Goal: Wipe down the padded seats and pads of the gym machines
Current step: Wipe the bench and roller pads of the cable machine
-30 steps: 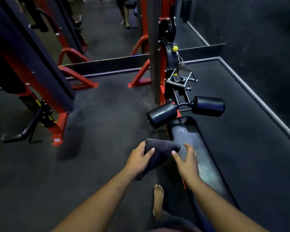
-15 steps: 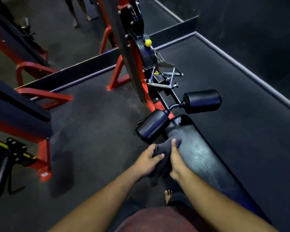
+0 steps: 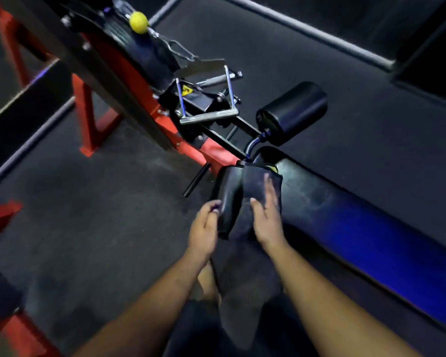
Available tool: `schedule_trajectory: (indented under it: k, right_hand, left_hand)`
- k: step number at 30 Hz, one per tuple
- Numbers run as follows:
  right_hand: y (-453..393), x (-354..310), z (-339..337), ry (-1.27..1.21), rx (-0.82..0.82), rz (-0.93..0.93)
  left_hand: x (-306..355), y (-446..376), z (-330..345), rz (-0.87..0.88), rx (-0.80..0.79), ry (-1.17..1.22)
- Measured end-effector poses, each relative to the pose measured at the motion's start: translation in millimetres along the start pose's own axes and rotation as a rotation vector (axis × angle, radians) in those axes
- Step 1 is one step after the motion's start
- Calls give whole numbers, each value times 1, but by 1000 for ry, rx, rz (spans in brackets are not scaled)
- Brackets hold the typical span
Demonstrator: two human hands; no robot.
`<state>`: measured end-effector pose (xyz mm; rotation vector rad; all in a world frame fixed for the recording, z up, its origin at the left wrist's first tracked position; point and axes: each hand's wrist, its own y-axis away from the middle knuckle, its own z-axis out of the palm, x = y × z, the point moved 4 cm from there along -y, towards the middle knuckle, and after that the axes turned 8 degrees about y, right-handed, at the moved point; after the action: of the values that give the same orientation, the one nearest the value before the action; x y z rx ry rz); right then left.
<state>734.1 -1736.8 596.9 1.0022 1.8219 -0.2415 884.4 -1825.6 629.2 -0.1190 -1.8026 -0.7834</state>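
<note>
Your right hand (image 3: 267,215) lies flat, fingers straight, pressing the dark cloth (image 3: 258,184) onto the near roller pad (image 3: 228,199) at the head of the long bench pad (image 3: 358,217). Your left hand (image 3: 204,228) cups that roller's outer end, fingers curled on it. Second roller pad (image 3: 292,112) sits beyond, well apart.
</note>
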Motion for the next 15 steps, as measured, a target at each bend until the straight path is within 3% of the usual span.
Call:
schedule_trajectory:
  k: [3,5,9,12,15]
  right_hand:
    - [-16,14,61,512,-136,17]
    - [-39,14,84,680,-105,-5]
    - [-67,9,88,675,34,-16]
    - [-29,19,91,634,115,-49]
    - [20,38,97,513,108,-67]
  left_hand:
    - [-33,-64,-12,-15,-7,-129]
    - [-53,-93,-6,-41,-58,-111]
    - [-78,-116,16,-9,-132,64]
    - [-95,-116,22,27,-139,404]
    - [-106,-112,17,18,-163,516]
